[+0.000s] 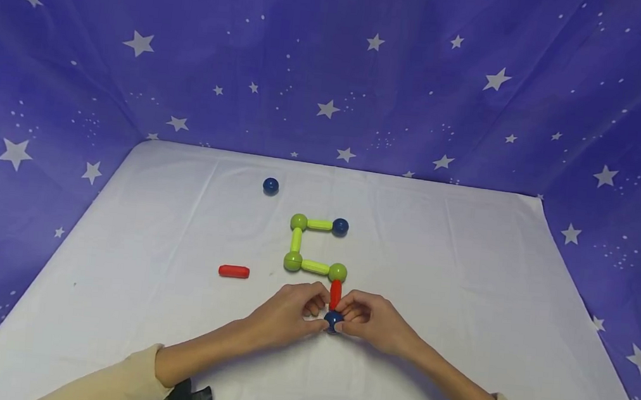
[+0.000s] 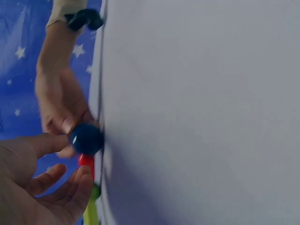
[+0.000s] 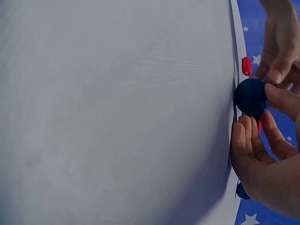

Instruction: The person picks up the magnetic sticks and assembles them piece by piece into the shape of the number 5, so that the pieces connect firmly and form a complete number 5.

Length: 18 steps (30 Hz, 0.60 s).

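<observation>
A dark blue ball (image 1: 333, 321) sits at the near end of a red rod (image 1: 336, 294), between my two hands. My left hand (image 1: 293, 315) touches the ball's left side with its thumb, fingers curled beside the rod. From the right, my right hand (image 1: 375, 322) holds the ball with its thumb, its index finger close to the joint of rod and ball. The rod's far end meets a green ball (image 1: 337, 273). Beyond it runs a bent chain of yellow-green rods (image 1: 315, 267) and green balls (image 1: 293, 261), ending in another blue ball (image 1: 340, 227).
A loose red rod (image 1: 234, 272) lies left of the chain. Farther back is a single blue ball (image 1: 271, 186). White cloth (image 1: 463, 269) covers the table, and a purple star-patterned curtain (image 1: 286, 63) rises behind and at both sides.
</observation>
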{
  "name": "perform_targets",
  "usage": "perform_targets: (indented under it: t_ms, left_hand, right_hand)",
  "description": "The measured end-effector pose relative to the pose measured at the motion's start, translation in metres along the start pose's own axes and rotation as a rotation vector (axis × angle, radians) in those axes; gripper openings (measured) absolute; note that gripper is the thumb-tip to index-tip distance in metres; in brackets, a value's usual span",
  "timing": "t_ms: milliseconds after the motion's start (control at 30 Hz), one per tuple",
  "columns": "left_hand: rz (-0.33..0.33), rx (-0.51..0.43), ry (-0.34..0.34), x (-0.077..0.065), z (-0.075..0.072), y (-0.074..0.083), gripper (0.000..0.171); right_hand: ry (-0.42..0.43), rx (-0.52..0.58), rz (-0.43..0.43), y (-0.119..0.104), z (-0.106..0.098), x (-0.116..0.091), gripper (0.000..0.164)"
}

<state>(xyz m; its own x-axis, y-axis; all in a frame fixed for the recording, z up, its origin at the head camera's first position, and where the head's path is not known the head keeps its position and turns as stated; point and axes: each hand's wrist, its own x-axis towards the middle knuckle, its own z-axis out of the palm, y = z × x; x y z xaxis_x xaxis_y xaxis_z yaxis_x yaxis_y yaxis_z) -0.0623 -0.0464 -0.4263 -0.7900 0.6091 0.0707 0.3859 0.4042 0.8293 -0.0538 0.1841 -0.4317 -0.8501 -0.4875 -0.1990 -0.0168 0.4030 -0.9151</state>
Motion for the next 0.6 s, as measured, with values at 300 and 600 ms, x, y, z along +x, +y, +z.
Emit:
perform_targets:
  t_ms: [300,600]
  left_hand:
    - [-0.034,0.121,0.206,-0.017,-0.059,-0.020,0.027]
    - [-0.224,0.320,0.139,-0.046,-0.110,-0.051,0.037]
  right_hand:
    - [-0.002,-0.008,0.029,-0.001,-0.001,0.000,0.020]
    - [-0.004,-0.022,0.037,-0.001,-0.002,0.000,0.019]
